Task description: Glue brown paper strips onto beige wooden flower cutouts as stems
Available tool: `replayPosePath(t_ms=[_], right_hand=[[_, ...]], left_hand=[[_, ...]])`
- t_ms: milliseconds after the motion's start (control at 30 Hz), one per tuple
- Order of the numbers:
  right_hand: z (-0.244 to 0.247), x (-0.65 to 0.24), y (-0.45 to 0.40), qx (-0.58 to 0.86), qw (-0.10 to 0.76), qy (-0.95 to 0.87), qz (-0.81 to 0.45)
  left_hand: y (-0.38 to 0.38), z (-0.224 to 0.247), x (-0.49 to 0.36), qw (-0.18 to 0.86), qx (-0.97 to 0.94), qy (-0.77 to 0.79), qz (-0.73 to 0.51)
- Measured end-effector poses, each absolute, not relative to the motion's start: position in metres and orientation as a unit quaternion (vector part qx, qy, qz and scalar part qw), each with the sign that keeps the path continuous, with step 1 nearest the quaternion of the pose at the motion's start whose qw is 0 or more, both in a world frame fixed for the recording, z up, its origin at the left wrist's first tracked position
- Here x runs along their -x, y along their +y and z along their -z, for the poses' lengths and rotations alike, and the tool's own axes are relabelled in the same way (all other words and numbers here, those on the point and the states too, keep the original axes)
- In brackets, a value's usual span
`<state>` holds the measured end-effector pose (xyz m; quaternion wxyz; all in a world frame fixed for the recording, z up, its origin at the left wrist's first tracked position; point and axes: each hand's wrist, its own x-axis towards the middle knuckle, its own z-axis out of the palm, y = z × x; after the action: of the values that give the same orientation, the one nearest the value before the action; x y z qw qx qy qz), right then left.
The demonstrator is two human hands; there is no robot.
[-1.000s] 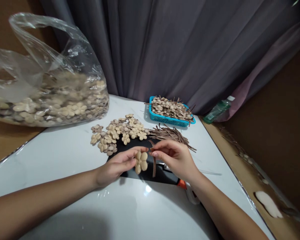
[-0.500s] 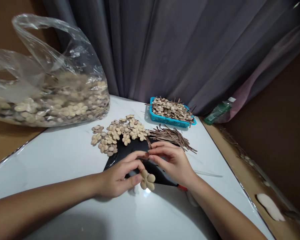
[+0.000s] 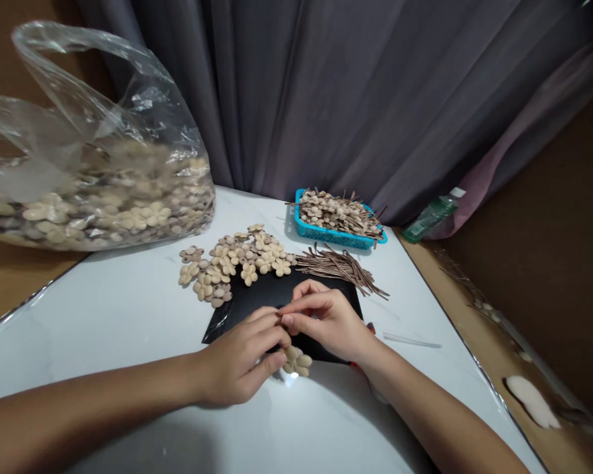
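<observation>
My left hand (image 3: pixel 250 355) is closed on a beige flower piece (image 3: pixel 297 361), which sticks out to the right of its thumb. Close against its fingertips, my right hand (image 3: pixel 323 316) pinches something too small and hidden to name. Both hands are over the near part of a black sheet (image 3: pixel 257 293). Loose beige and grey-brown flower pieces (image 3: pixel 222 263) lie heaped behind the sheet's left side. A bundle of brown strips (image 3: pixel 343 266) rests at its far right.
A clear plastic bag (image 3: pixel 128 204) full of flower pieces stands at the left. Behind the strips sits a blue basket (image 3: pixel 336 237) of flowers and strips. A thin clear stick (image 3: pixel 412 340) lies right; a green bottle (image 3: pixel 432 214) is beyond the table edge.
The flower piece has tilted and sits partly behind my left fingers. My right hand has shifted slightly left and down, and the brown strip seen upright at its fingertips no longer shows.
</observation>
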<state>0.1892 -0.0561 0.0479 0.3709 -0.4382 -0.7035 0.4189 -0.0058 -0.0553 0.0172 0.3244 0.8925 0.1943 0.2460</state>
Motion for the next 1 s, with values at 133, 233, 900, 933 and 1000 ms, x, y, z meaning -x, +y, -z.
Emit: replayPosePath(t_ms=[133,233,900,933,1000], right_hand=[[-0.05,-0.19,-0.056,0.451,0.35,-0.717,-0.4],[-0.053,-0.191,-0.056,0.454,0.323,-0.748,-0.36],[-0.064,-0.213,-0.04,0.477,0.411,-0.667,-0.398],[-0.063,-0.212,-0.04,0.476,0.415,-0.654,-0.416],[-0.063,-0.211,-0.039,0.473,0.425,-0.623,-0.456]], left_hand=[[-0.057,-0.019,0.004,0.335,-0.885,0.212,-0.246],[-0.057,-0.019,0.004,0.345,-0.882,0.221,-0.233],[-0.055,-0.02,0.01,0.446,-0.862,0.141,-0.198],[-0.055,-0.02,0.01,0.447,-0.861,0.142,-0.196],[-0.054,-0.02,0.01,0.449,-0.86,0.143,-0.195]])
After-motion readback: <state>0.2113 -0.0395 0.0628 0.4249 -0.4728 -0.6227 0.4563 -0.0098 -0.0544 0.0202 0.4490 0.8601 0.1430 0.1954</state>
